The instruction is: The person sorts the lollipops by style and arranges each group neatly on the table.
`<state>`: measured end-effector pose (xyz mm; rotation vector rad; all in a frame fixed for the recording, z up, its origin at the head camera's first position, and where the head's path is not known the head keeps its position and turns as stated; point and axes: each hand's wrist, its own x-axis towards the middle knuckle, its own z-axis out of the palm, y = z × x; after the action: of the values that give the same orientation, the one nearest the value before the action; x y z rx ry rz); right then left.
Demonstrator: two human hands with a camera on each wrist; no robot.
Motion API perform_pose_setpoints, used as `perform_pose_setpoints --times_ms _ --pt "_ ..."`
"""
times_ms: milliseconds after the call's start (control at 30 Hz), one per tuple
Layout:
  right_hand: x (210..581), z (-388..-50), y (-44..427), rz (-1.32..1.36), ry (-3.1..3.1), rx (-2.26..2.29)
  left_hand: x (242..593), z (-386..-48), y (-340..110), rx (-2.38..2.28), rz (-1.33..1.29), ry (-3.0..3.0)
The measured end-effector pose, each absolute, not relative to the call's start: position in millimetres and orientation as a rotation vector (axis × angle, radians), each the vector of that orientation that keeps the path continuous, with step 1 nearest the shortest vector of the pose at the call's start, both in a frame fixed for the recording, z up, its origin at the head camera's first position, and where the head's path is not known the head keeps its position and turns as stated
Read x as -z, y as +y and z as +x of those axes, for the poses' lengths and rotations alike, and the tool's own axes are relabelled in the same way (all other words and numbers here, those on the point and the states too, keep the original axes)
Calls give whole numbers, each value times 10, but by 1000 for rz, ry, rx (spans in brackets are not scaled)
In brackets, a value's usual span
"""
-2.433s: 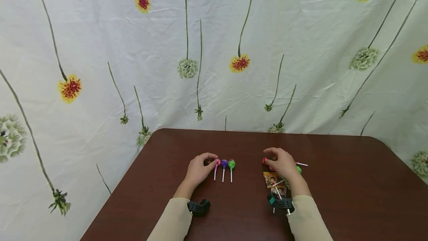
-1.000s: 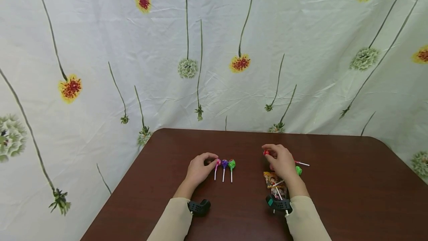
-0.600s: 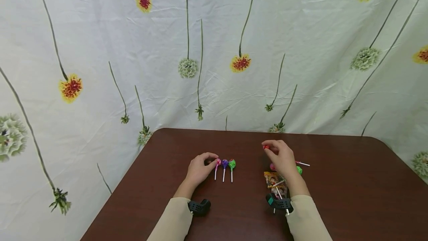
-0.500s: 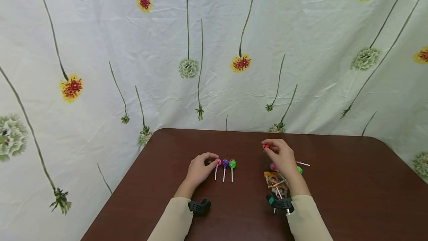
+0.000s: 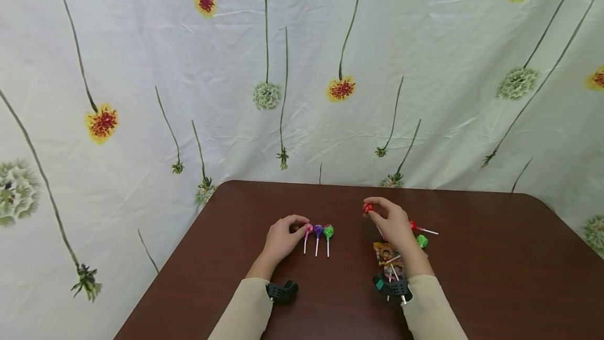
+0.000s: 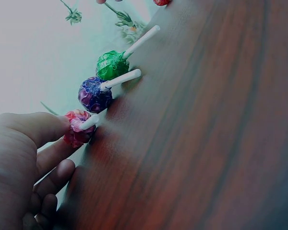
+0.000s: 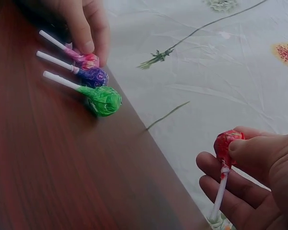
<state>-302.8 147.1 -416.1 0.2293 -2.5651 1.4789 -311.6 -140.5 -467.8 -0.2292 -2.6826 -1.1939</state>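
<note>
My left hand (image 5: 279, 240) pinches the wrapped head of a pink lollipop (image 6: 79, 128) between thumb and finger at the left end of a short row. Beside it lie a purple lollipop (image 6: 94, 94) and a green lollipop (image 7: 103, 101), sticks pointing toward me. To the right, my right hand (image 5: 392, 223) pinches a red lollipop (image 7: 229, 145) by its head, stick hanging down in the right wrist view. The hand and forearm partly cover a pile of sweets.
Under and beside the right forearm are an orange candy packet (image 5: 383, 251), another red lollipop (image 5: 413, 225), a green one (image 5: 422, 241) and several white sticks. A flowered cloth (image 5: 311, 135) hangs behind the brown table (image 5: 495, 256).
My right hand has lifted the red lollipop away from the pile, first toward the table's far edge, then slightly left. The left hand and the row have stayed in place.
</note>
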Motion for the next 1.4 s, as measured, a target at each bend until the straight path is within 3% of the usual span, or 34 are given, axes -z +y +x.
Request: perform_pose_setpoints --times_ms 567,1400 --pt "4263 -3038 1271 390 -2663 -1355 4699 -3119 -1415 1191 -228 -2680" --pt "4449 -3036 961 413 -2736 -1228 4685 -3121 -1405 1173 -239 -2675"
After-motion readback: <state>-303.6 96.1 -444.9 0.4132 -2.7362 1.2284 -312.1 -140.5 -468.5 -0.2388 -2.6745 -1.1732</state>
